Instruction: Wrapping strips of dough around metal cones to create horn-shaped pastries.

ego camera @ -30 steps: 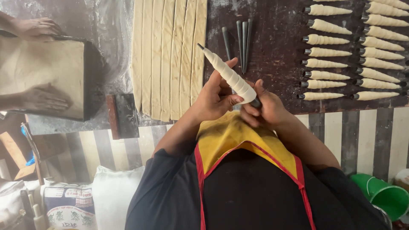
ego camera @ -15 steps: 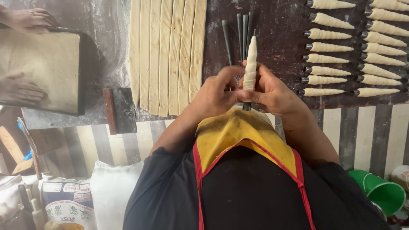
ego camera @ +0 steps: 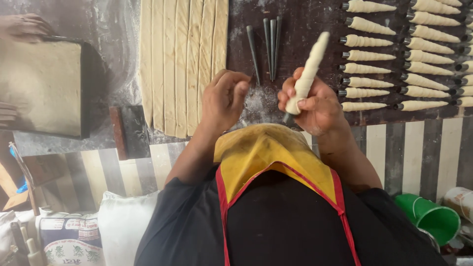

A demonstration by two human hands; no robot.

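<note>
Far to my left another person's hands (ego camera: 22, 27) rest on a slab of dough (ego camera: 42, 86) in a dark tray. Next come the cut dough strips (ego camera: 182, 64), lying side by side and running away from me across the floured worktop (ego camera: 300, 15). My left hand (ego camera: 224, 98) hovers just above the worktop's near edge beside those strips, holding nothing, the fingers curled loosely inward with the thumb close to the fingertips. Just beyond it lie four bare metal cone moulds (ego camera: 268, 47), tips away from me. My right hand (ego camera: 315, 106) grips the dough-wrapped cone (ego camera: 308, 74) at its wide lower end, thumb across the front and fingers closed round the back. Its long axis stands nearly upright in view, leaning slightly right, with the narrow tip pointing away from me and the dark mould mouth toward my apron. I judge it light, stiff inside from the metal, but soft and easily dented on the surface, so the thick end is the safest grip. At right, finished wrapped cones (ego camera: 394, 64) lie in rows, well apart from my hand.
</note>
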